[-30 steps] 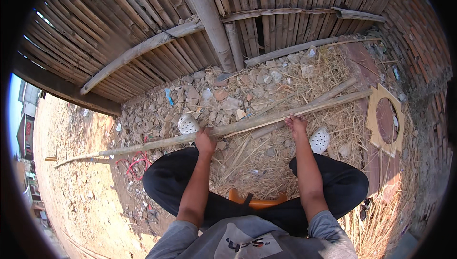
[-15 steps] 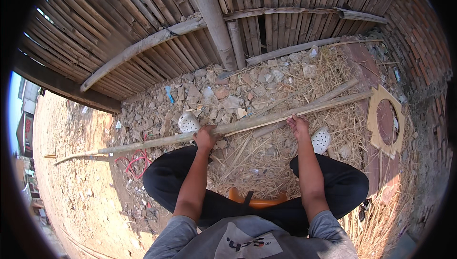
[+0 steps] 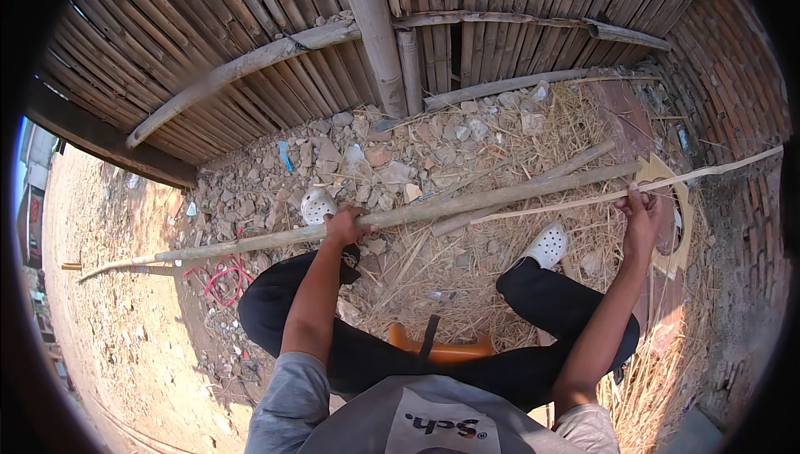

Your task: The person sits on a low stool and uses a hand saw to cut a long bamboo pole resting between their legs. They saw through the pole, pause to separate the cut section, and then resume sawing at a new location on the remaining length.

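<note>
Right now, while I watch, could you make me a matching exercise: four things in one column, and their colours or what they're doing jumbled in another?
Things:
1. left hand
2. stool
3. right hand
4. right foot's clog

Colours or doings:
A. white, dotted with holes
B. pinching the thin pale strip
C. on the long bamboo pole
D. orange

Pairs: 1-C, 2-D, 3-B, 4-A

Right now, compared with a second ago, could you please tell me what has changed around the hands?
The right hand has moved to the right and now holds a thin strip apart from the pole, the strip's far end extending beyond the yellowish board in this view. The left hand stays on the pole, which lies much as before.
</note>
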Demonstrator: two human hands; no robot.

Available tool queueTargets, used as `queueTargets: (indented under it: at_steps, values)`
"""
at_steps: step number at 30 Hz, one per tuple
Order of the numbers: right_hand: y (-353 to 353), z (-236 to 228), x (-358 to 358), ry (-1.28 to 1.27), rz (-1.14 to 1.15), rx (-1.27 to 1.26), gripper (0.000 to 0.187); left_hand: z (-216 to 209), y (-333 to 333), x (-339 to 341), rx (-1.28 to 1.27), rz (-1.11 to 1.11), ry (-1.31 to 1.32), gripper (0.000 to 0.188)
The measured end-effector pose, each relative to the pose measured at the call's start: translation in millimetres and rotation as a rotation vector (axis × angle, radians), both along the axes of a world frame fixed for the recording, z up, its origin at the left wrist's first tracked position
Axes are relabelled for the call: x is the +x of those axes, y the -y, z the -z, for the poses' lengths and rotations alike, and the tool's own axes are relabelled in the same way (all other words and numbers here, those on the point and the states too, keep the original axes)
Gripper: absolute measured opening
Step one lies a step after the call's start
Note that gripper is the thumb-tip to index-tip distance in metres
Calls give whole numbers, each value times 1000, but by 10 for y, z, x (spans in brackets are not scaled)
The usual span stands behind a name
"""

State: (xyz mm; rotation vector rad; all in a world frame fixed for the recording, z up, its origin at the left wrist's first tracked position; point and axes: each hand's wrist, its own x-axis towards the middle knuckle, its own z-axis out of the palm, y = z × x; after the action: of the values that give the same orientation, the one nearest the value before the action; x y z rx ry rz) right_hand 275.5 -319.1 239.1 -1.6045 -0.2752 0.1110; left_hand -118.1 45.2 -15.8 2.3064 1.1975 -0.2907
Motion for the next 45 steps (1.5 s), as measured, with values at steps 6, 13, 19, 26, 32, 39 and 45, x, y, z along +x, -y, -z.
queueTargets:
  at_steps: [6, 13, 19, 26, 32, 39, 45]
  values:
    - [2043, -887, 858, 514, 347, -623, 22, 126, -100, 22, -156, 36, -47, 69]
    - [3805, 480, 356, 254, 272, -1132, 29, 41, -52, -19, -137, 23, -26, 68]
    - [3978, 2646, -783, -530, 290, -351, 27, 161, -91, -61, -145, 21, -2, 69]
    - [3139, 2069, -430, -151, 88, -1087, 24, 149, -101, -52, -189, 20, 39, 67]
    - [1000, 238, 384, -287, -558, -611, 19, 258, -112, -12, -128, 9, 61, 64]
    - [-591, 2423, -164, -586, -1067, -1235, 39, 255, -88, 83, -143, 22, 155, 61]
    - [-1582, 4286, -1203, -705, 115, -573, 72, 151, -108, 54, -126, 94, 105, 59]
